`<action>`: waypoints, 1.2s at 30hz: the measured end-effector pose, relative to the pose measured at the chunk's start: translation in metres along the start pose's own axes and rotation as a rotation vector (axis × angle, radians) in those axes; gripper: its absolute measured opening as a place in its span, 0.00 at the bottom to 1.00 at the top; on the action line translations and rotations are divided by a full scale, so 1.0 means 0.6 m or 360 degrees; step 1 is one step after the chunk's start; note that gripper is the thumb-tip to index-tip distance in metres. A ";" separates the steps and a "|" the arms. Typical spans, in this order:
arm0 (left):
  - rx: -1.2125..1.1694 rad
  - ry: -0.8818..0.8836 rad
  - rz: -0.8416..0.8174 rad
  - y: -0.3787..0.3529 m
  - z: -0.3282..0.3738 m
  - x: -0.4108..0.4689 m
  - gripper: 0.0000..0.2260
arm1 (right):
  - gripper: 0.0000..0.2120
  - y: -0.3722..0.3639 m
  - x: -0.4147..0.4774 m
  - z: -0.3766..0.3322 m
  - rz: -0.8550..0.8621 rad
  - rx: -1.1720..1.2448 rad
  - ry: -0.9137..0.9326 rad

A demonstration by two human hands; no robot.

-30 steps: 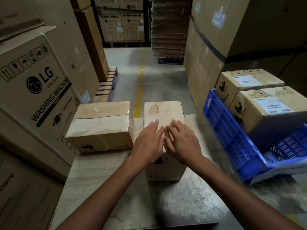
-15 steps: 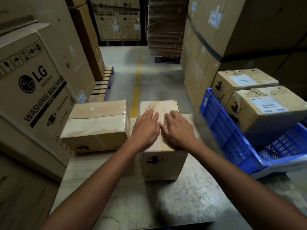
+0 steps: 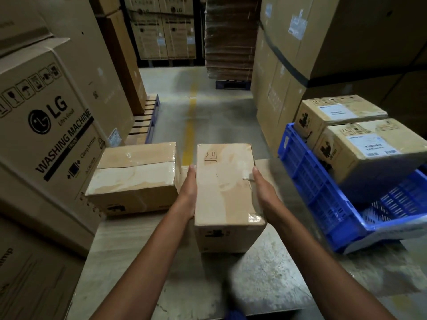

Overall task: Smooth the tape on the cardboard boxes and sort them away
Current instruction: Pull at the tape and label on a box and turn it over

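Observation:
A taped cardboard box [image 3: 225, 185] stands on the grey table [image 3: 143, 262] in front of me, long side pointing away. My left hand [image 3: 188, 192] presses flat against its left side and my right hand [image 3: 263, 192] against its right side, so the box is clamped between my palms. A second taped cardboard box [image 3: 134, 176] lies on the table to the left, a small gap from my left hand. Two labelled boxes [image 3: 369, 148] rest tilted in a blue plastic crate [image 3: 307, 181] on the right.
A tall stack of washing machine cartons [image 3: 46, 125] walls off the left side. Large cartons [image 3: 323, 42] rise on the right behind the crate. An aisle with a yellow floor line [image 3: 190, 125] runs ahead, with a pallet [image 3: 145, 121] at left.
Both hands were flat on top of the box, sliding away along the tape. Now they have parted and dropped to the box's left and right sides, gripping it.

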State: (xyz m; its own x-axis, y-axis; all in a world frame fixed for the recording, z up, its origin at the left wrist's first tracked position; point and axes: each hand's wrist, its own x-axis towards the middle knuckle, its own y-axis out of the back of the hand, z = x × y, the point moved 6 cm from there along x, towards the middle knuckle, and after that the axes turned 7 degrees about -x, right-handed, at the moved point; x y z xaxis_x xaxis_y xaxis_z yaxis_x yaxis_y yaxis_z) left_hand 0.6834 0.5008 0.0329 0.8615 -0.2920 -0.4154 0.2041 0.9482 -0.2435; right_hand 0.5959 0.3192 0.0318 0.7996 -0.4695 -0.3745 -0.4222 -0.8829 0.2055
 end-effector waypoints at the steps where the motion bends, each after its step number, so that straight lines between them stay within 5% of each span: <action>1: -0.0100 0.0071 -0.0073 -0.002 -0.003 -0.009 0.29 | 0.25 -0.001 -0.005 0.002 -0.0051 0.0068 -0.0009; 5: -0.0179 0.0029 -0.0313 -0.021 -0.007 -0.034 0.30 | 0.27 0.015 -0.018 -0.001 0.0050 0.0026 0.0295; 9: -0.0458 -0.0232 -0.0214 -0.006 -0.015 -0.032 0.34 | 0.22 0.037 -0.031 -0.012 0.0149 0.0358 0.0491; 17: -0.0601 -0.0099 -0.0001 0.023 -0.145 -0.034 0.30 | 0.40 0.040 -0.003 0.125 0.0099 0.0444 -0.0041; 24: -0.0422 0.0232 -0.0055 0.033 -0.209 -0.029 0.31 | 0.24 0.033 -0.027 0.184 -0.0021 0.0084 -0.0252; 32: -0.0106 0.0274 0.0244 0.035 -0.119 0.046 0.32 | 0.29 0.048 0.041 0.104 0.0038 0.0036 -0.0371; 36: 0.0008 0.0480 0.0007 0.002 -0.097 0.081 0.35 | 0.32 0.019 0.055 0.081 -0.0148 0.0217 -0.0558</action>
State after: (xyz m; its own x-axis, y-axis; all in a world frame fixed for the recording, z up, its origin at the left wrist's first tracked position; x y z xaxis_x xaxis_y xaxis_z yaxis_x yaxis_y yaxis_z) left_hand 0.6983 0.4804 -0.0388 0.6854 -0.3114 -0.6582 0.2038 0.9498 -0.2373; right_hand 0.5964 0.2935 -0.0223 0.6525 -0.3403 -0.6771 -0.4266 -0.9034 0.0429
